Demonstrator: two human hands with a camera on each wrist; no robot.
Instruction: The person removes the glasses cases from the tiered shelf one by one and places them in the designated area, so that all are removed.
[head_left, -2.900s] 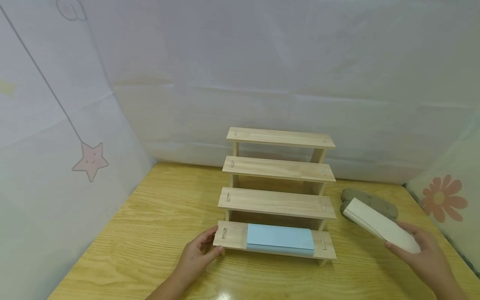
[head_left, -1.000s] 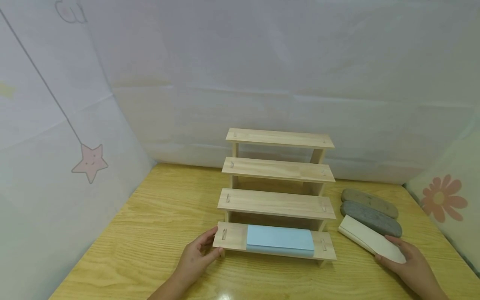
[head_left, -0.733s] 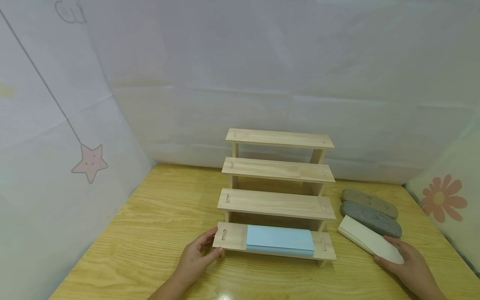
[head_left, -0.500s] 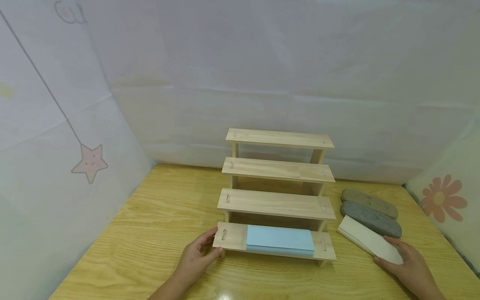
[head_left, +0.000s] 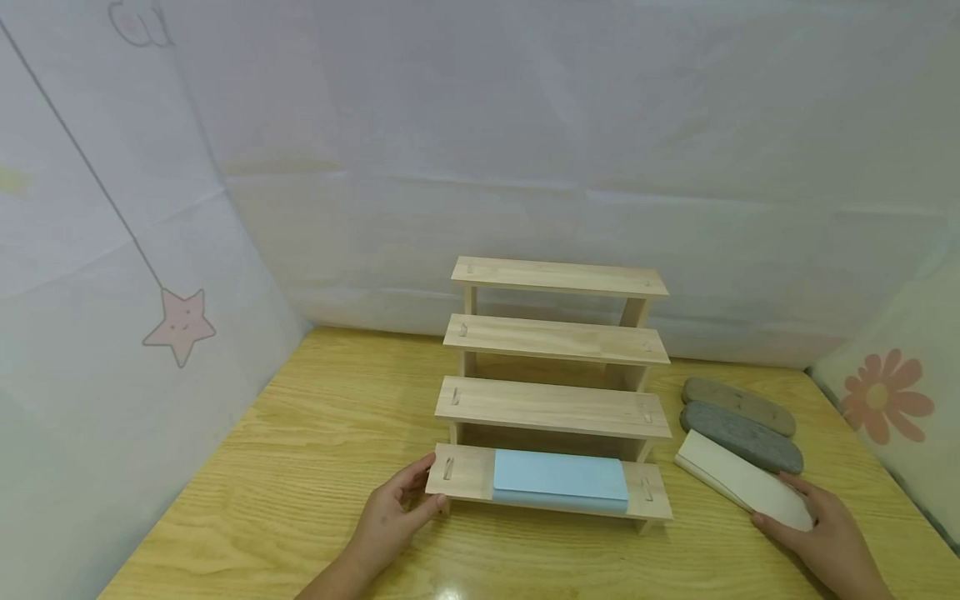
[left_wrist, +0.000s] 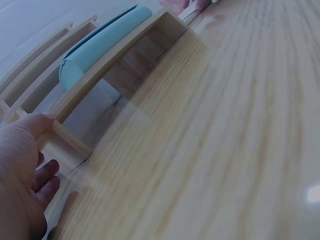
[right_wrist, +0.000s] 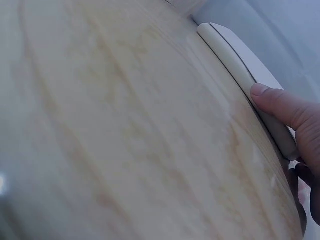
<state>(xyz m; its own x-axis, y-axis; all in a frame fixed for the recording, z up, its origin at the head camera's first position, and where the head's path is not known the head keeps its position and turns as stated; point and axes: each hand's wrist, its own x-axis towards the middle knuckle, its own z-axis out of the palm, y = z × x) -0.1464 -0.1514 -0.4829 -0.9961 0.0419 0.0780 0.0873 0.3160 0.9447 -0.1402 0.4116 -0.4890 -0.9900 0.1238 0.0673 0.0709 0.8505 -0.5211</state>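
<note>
Plain cream case (head_left: 738,478) in right hand (head_left: 831,532)

a screened-off tabletop corner: pale printed sheets (head_left: 480,125) border a wood-grained table (head_left: 322,425) on three sides.

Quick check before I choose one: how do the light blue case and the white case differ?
Color: the light blue case is pale blue, the white case off-white.
Place: the light blue case lies along the lowest shelf; the white case lies slanted on the table.
Hold: the right grip holds the white case; nothing grasps the light blue case.
Shared: both are long, with a lengthwise flap edge.
</note>
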